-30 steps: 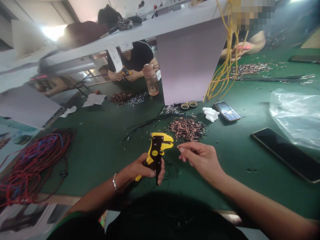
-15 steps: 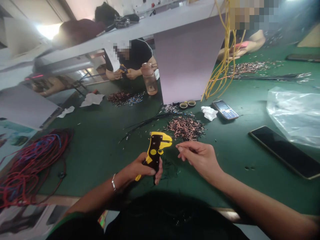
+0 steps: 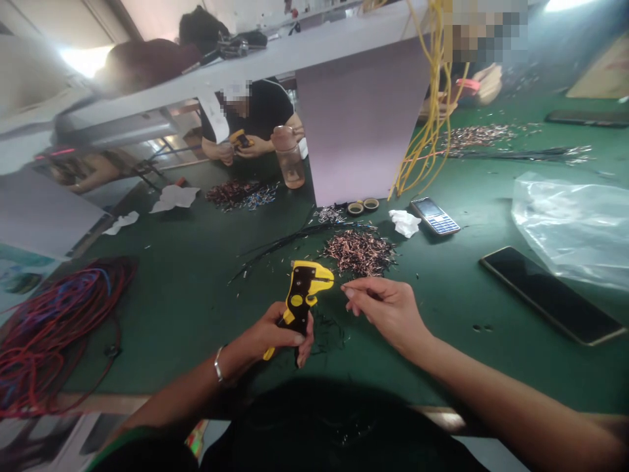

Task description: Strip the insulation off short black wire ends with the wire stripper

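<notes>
- Wire stripper (image 3: 302, 295), yellow and black: lower centre, its handles partly hidden in the left hand.
- Left hand (image 3: 272, 334): closed around the stripper's grip.
- Right hand (image 3: 388, 314): pinched closed, just right of the stripper's head; anything held is too fine to make out.
- Stripped wire ends (image 3: 358, 254): copper pile at centre, beyond both hands.

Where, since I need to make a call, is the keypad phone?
In the head view, the keypad phone lies on the green bench mat, just right of a crumpled white tissue and beyond the person's right hand.
</notes>
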`<move>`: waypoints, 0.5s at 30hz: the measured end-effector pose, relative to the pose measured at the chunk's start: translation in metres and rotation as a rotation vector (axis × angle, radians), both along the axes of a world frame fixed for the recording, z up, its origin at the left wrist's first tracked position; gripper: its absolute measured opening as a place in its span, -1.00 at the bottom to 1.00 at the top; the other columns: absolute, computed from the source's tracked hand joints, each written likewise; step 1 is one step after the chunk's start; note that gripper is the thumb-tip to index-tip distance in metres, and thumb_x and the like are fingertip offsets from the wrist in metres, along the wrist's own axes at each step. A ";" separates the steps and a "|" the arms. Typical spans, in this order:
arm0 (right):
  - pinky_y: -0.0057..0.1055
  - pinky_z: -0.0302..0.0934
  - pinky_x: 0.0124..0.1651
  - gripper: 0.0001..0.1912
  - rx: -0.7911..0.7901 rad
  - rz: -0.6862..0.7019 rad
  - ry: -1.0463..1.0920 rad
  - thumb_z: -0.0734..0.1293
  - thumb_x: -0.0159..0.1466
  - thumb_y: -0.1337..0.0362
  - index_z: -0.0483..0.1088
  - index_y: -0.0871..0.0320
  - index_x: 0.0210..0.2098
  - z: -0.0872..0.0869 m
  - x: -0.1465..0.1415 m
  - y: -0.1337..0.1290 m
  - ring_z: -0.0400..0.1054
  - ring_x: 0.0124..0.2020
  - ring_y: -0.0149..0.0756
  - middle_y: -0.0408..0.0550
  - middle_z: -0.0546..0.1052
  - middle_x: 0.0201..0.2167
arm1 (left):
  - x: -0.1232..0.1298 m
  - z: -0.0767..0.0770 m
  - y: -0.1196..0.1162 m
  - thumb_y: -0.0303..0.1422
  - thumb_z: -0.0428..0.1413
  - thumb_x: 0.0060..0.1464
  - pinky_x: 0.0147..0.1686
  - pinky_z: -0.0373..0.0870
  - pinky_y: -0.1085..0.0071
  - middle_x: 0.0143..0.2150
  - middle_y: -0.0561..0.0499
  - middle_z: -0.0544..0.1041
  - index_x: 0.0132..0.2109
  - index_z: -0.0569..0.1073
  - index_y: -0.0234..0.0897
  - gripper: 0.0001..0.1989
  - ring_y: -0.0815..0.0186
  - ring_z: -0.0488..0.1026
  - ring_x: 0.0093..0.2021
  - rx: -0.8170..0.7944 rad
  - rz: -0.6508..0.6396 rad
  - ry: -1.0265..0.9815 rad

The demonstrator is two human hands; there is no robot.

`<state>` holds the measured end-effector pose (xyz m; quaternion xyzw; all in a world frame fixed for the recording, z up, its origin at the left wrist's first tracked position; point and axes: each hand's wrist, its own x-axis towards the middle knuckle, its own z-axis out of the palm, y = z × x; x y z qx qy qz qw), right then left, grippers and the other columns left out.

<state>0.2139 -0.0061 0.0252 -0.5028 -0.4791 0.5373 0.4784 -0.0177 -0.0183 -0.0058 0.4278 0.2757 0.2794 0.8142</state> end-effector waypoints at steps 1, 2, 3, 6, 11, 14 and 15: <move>-0.46 0.05 -0.63 -0.85 -0.001 0.001 0.002 0.39 0.03 0.23 0.59 0.16 -0.49 0.000 0.000 0.000 0.17 -0.70 -0.47 -0.17 0.43 -0.74 | 0.001 0.001 -0.001 -0.41 0.28 -0.01 -0.51 0.45 0.38 -0.52 0.00 0.47 -0.25 0.45 -0.41 -0.80 0.32 0.46 -0.55 -0.009 0.013 0.002; -0.46 0.06 -0.63 -0.85 -0.003 0.001 0.002 0.39 0.03 0.23 0.59 0.16 -0.49 -0.001 0.000 0.000 0.17 -0.70 -0.47 -0.18 0.43 -0.74 | 0.002 0.003 -0.002 -0.42 0.28 -0.01 -0.52 0.45 0.39 -0.52 0.01 0.47 -0.26 0.45 -0.41 -0.81 0.33 0.45 -0.56 -0.018 0.027 0.004; -0.46 0.06 -0.63 -0.85 -0.004 0.000 0.001 0.39 0.03 0.23 0.58 0.16 -0.50 -0.001 0.000 0.001 0.17 -0.70 -0.47 -0.18 0.43 -0.73 | 0.003 0.004 -0.003 -0.43 0.27 -0.01 -0.52 0.45 0.39 -0.52 0.02 0.46 -0.27 0.45 -0.41 -0.82 0.34 0.44 -0.57 -0.026 0.039 0.007; -0.46 0.05 -0.63 -0.85 -0.005 0.009 -0.006 0.39 0.04 0.22 0.58 0.16 -0.49 -0.003 0.001 0.001 0.18 -0.69 -0.46 -0.17 0.43 -0.73 | 0.005 0.007 -0.005 -0.45 0.26 -0.01 -0.55 0.45 0.41 -0.54 0.04 0.45 -0.28 0.44 -0.41 -0.83 0.37 0.42 -0.60 -0.035 0.059 0.005; -0.45 0.03 -0.63 -0.83 -0.006 0.043 -0.034 0.38 0.06 0.21 0.59 0.15 -0.46 -0.005 0.001 0.002 0.19 -0.68 -0.44 -0.15 0.44 -0.71 | 0.007 0.005 -0.006 -0.44 0.27 -0.04 -0.61 0.42 0.45 -0.59 0.06 0.43 -0.31 0.43 -0.39 -0.83 0.39 0.39 -0.65 -0.054 0.088 0.022; -0.46 0.02 -0.64 -0.84 -0.010 0.058 -0.032 0.38 0.05 0.21 0.58 0.15 -0.47 -0.005 0.000 0.003 0.17 -0.69 -0.46 -0.16 0.45 -0.71 | 0.007 0.002 -0.006 -0.46 0.26 -0.04 -0.73 0.30 0.55 -0.68 0.14 0.35 -0.37 0.40 -0.37 -0.84 0.47 0.27 -0.75 -0.069 0.128 0.045; -0.47 0.02 -0.64 -0.84 -0.012 0.057 -0.028 0.38 0.04 0.21 0.58 0.14 -0.48 -0.005 0.000 0.003 0.15 -0.69 -0.47 -0.16 0.44 -0.71 | 0.007 0.002 -0.006 -0.46 0.26 -0.05 -0.74 0.28 0.56 -0.69 0.16 0.33 -0.38 0.39 -0.36 -0.84 0.48 0.25 -0.77 -0.076 0.126 0.042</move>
